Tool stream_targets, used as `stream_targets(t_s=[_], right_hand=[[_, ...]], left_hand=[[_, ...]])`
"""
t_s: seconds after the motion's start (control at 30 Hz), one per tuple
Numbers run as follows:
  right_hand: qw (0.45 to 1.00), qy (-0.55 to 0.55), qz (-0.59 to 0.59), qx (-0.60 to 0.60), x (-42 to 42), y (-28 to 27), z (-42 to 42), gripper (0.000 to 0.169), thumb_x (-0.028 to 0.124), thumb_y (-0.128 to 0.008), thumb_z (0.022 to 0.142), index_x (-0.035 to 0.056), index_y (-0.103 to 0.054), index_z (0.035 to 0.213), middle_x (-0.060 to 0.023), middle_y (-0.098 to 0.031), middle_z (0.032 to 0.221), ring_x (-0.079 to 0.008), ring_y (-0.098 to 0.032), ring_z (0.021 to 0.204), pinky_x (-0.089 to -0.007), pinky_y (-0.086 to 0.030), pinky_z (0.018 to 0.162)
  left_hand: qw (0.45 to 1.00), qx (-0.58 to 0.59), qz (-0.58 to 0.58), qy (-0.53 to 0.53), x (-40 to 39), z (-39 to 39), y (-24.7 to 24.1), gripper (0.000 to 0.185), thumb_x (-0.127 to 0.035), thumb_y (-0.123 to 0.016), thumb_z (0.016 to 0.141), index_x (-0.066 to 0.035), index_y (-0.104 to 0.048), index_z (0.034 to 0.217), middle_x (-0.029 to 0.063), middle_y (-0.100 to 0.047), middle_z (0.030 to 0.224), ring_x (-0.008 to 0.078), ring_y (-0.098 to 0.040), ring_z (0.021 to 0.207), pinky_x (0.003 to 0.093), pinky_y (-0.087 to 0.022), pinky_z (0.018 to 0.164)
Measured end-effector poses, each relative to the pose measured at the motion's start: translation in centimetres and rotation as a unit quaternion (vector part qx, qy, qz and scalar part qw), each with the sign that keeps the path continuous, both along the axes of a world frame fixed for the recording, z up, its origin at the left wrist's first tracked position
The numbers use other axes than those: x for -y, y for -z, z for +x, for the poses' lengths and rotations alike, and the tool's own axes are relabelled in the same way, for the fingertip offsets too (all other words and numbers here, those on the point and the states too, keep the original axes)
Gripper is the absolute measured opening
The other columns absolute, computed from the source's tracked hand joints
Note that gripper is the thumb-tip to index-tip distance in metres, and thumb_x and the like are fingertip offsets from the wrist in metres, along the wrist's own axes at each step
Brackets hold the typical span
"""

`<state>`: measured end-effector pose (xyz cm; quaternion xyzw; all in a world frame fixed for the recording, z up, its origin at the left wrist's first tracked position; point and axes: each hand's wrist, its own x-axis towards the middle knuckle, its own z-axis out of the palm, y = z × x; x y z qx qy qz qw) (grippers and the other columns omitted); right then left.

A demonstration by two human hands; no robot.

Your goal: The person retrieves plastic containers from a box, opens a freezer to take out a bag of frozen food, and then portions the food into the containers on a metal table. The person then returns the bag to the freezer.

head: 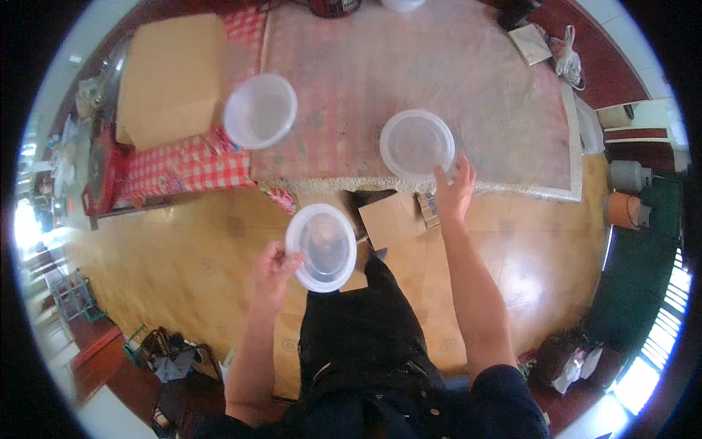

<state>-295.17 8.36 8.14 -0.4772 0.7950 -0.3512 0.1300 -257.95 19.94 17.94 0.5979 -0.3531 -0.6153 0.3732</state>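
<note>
My left hand (pixel 277 266) grips the rim of a round translucent plastic lid or shallow container (pixel 321 247), held in front of the table's near edge above my legs. On the table, my right hand (pixel 456 184) touches the lower right rim of another round translucent plastic container (pixel 417 145); its thumb and fingers are spread at the rim, and whether it grips is unclear. A deeper translucent plastic tub (pixel 260 112) stands to the left, with its opening visible.
The table bears a clear plastic cover (pixel 340 71) and a red checked cloth (pixel 186 167). A cardboard box (pixel 170 79) lies at the left, beside a red scale-like object (pixel 104 170). A plastic bag (pixel 569 60) is at the far right; cardboard (pixel 392 219) lies under the near edge.
</note>
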Motion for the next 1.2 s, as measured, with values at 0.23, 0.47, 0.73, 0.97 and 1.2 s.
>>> stream_targets(t_s=[0.23, 0.47, 0.73, 0.97, 1.2], right_hand=[[0.768, -0.177, 0.175, 0.590, -6.1, -12.7, 7.7, 0.081, 0.038, -0.069, 0.096, 0.0090, -0.030, 0.160, -0.0140, -0.040, 0.155, -0.0285, -0.043, 0.140, -0.0396, -0.040, 0.111], [0.630, -0.234, 0.101, 0.733, -4.4, -12.8, 7.8, 0.073, 0.033, -0.065, 0.099, 0.0141, -0.030, 0.161, -0.0083, -0.052, 0.145, -0.0212, -0.054, 0.125, -0.0405, -0.048, 0.102], [0.764, -0.247, 0.166, 0.573, 0.1, -9.4, 11.2, 0.061, 0.023, -0.068, 0.098, 0.0130, -0.045, 0.154, -0.0057, -0.056, 0.143, -0.0181, -0.060, 0.119, -0.0344, -0.055, 0.093], [0.836, -0.231, 0.176, 0.466, 0.2, -7.7, 12.0, 0.052, 0.023, -0.068, 0.098, 0.0050, -0.054, 0.145, -0.0096, -0.066, 0.128, -0.0197, -0.064, 0.116, -0.0335, -0.055, 0.094], [0.828, -0.219, 0.159, 0.491, 0.3, -9.6, 12.4, 0.061, 0.026, -0.073, 0.093, -0.0016, -0.053, 0.144, -0.0149, -0.074, 0.113, -0.0160, -0.069, 0.101, -0.0306, -0.054, 0.088]], left_hand=[[0.930, 0.216, -0.270, 0.126, 2.8, -11.6, -9.9, 0.039, -0.009, -0.078, 0.087, 0.001, -0.058, 0.119, 0.0135, -0.059, 0.122, 0.0202, -0.061, 0.089, 0.0338, -0.052, 0.080], [0.949, 0.147, -0.244, 0.135, 5.5, -13.5, -6.3, 0.056, -0.012, -0.081, 0.085, 0.002, -0.055, 0.132, 0.0151, -0.055, 0.133, 0.0246, -0.062, 0.101, 0.0361, -0.053, 0.087], [0.979, 0.089, -0.089, 0.160, 12.1, -8.5, 1.3, 0.029, -0.015, -0.080, 0.088, -0.005, -0.066, 0.113, 0.0033, -0.068, 0.112, 0.0148, -0.059, 0.114, 0.0360, -0.046, 0.104], [0.965, 0.109, -0.109, 0.210, 13.0, -7.4, 1.9, 0.039, -0.024, -0.084, 0.082, -0.006, -0.068, 0.111, 0.0080, -0.069, 0.108, 0.0198, -0.064, 0.106, 0.0359, -0.046, 0.098], [0.963, 0.077, -0.111, 0.233, 13.9, -6.9, 0.9, 0.031, -0.020, -0.085, 0.080, -0.005, -0.066, 0.100, 0.0061, -0.067, 0.104, 0.0189, -0.060, 0.101, 0.0364, -0.046, 0.095]])
